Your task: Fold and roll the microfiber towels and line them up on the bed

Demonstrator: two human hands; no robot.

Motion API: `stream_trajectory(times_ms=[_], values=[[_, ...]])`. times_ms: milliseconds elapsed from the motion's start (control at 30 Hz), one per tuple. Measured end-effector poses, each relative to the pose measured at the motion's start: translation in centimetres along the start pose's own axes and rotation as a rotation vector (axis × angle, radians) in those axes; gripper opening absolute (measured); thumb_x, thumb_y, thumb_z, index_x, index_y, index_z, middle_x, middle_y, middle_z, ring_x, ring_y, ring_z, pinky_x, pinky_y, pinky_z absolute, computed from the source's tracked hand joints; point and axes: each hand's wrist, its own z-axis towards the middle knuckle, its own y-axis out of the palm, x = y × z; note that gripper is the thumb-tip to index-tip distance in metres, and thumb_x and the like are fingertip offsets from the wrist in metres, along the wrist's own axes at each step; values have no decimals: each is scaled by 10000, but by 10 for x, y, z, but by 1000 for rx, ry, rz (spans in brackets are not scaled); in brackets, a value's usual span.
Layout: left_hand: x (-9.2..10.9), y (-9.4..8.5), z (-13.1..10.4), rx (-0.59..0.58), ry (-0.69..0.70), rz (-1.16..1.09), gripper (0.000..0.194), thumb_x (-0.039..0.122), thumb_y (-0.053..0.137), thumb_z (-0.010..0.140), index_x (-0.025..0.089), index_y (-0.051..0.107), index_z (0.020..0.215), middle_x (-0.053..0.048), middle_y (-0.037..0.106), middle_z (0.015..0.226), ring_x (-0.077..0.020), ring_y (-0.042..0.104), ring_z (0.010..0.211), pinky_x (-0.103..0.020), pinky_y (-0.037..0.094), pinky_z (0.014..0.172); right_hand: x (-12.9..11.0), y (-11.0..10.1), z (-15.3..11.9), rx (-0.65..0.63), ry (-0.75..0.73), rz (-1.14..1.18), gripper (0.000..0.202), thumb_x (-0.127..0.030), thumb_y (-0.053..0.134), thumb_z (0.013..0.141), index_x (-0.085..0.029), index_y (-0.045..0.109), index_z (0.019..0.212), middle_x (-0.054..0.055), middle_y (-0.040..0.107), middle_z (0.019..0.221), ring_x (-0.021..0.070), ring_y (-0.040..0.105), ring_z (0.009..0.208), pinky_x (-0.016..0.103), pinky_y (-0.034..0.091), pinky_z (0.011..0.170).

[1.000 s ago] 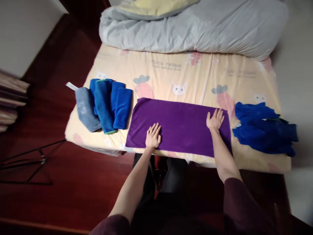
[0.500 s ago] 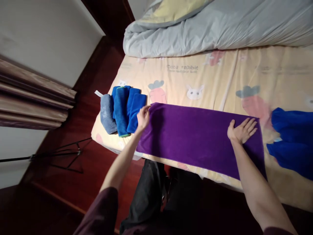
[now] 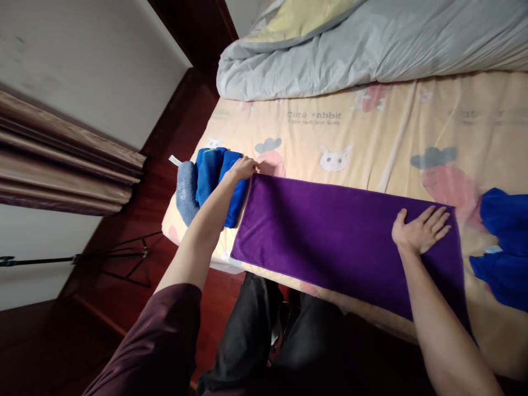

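A purple towel (image 3: 330, 231) lies spread flat along the near edge of the bed. At its far left corner is my left hand (image 3: 246, 166), fingers pressed together; whether cloth is pinched between them is too small to tell. My right hand (image 3: 421, 230) rests on the towel's right part with fingers spread. Folded blue towels (image 3: 236, 203) lie side by side just left of the purple one, partly hidden by my left forearm. Beside them is a rolled grey-blue towel (image 3: 187, 192) with a white tag.
Crumpled blue cloth (image 3: 505, 220) lies on the bedsheet (image 3: 305, 143) at the right. A grey quilt (image 3: 330, 60) is bunched across the back of the bed. Left of the bed stand a black tripod (image 3: 134, 253) and a striped curtain (image 3: 61, 159).
My left hand has moved slightly up and now sits at the towel's far left corner. The towel's left edge looks straighter. My right hand remains spread on the towel as the view shifts.
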Motion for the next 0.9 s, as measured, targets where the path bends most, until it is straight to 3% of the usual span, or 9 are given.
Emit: stream_trajectory(times_ms=[67, 133, 233, 333, 500, 600, 700, 900], values=[[18, 14, -18, 211, 5, 78, 412, 246, 561, 970, 139, 680, 1350, -153, 652, 1358, -285, 531, 1312, -455, 388, 1151, -2, -4, -1, -4, -3, 2, 770, -416, 446, 999, 20, 311, 1619, 310, 275, 1669, 397, 197, 1594, 638, 156, 1268], [41, 41, -42, 345, 50, 51, 505, 314, 472, 1036, 138, 537, 1505, -165, 508, 1544, -281, 426, 1437, -472, 335, 1209, -3, -6, -1, -11, -3, 5, 766, -400, 462, 998, 28, 309, 1615, 317, 273, 1666, 391, 189, 1593, 645, 168, 1260], [66, 89, -73, 341, 113, -32, 597, 416, 393, 1064, 115, 424, 1579, -169, 359, 1669, -292, 267, 1567, -505, 230, 1279, -4, -5, 0, -19, 1, 7, 770, -392, 487, 996, 44, 315, 1608, 329, 273, 1660, 393, 183, 1594, 647, 165, 1259], [67, 119, -82, 372, 4, -114, 635, 442, 375, 1060, 100, 390, 1596, -170, 262, 1716, -303, 158, 1614, -534, 172, 1296, -6, -3, 0, -20, 13, -2, 778, -413, 493, 1001, 50, 322, 1604, 318, 271, 1667, 394, 188, 1595, 626, 148, 1273], [45, 124, -65, 397, -90, -241, 682, 491, 393, 1060, 74, 366, 1598, -167, 211, 1733, -245, 80, 1630, -509, 112, 1311, 4, -12, 5, -125, -2, -101, 793, -486, 438, 1028, 16, 291, 1624, 297, 245, 1685, 381, 221, 1581, 631, 235, 1235], [35, 124, -58, 388, -39, -312, 734, 526, 425, 1057, 34, 328, 1594, -166, 176, 1741, -211, 24, 1627, -510, 57, 1314, 31, -29, 13, -241, -205, -166, 731, -512, 417, 1048, -93, 320, 1639, 231, 264, 1702, 344, 262, 1570, 601, 298, 1210], [24, 127, -57, 367, 52, -315, 754, 528, 467, 1049, -9, 346, 1565, -182, 161, 1740, -226, 20, 1624, -524, 55, 1314, 59, -45, 21, -308, -384, -188, 662, -474, 411, 1065, -132, 355, 1630, 167, 280, 1713, 283, 246, 1588, 535, 257, 1262], [11, 133, -55, 436, 142, -249, 723, 462, 454, 1060, -39, 330, 1566, -217, 152, 1732, -297, 60, 1618, -573, 75, 1301, 75, -40, 30, -264, -265, -214, 658, -409, 314, 1094, -69, 243, 1653, 158, 201, 1739, 232, 152, 1619, 470, 155, 1311]])
